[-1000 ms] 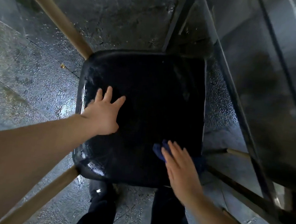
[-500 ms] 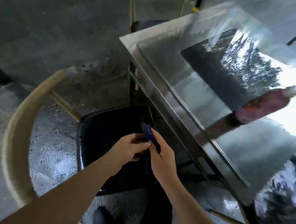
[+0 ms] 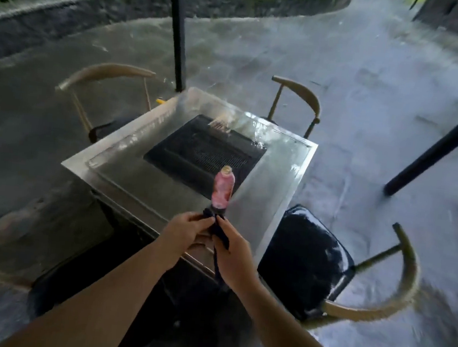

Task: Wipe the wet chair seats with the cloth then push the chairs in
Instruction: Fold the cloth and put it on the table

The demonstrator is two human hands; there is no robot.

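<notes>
We are lifting our gaze from the seat we were wiping a second ago, and both hands are now coming together in front of us over the near edge of the table (image 3: pixel 278 173) instead of lying flat on the cushion. Our left hand (image 3: pixel 185 232) and right hand (image 3: pixel 235 254) are both gripping the cloth (image 3: pixel 217 231), fingers curled round it; it is bunching between them and trailing down in a dark strip, perhaps being wrung, though motion blur is making that hard to say.

We are judging the task as partly done. The chair (image 3: pixel 306 260) near right is still standing pulled out, its glossy black padded seat shining with wet streaks, so it is waiting for wiping and pushing in. The left chair (image 3: pixel 105 75) and the far chair (image 3: pixel 298 93) are sitting closer to the table; their seats are mostly hidden.

The chairs are showing curved wooden backrests on thin dark metal rods. The table is wet, reflective steel with a black grill inset, and a pink bottle (image 3: pixel 222 191) is standing upright near its near edge.
</notes>
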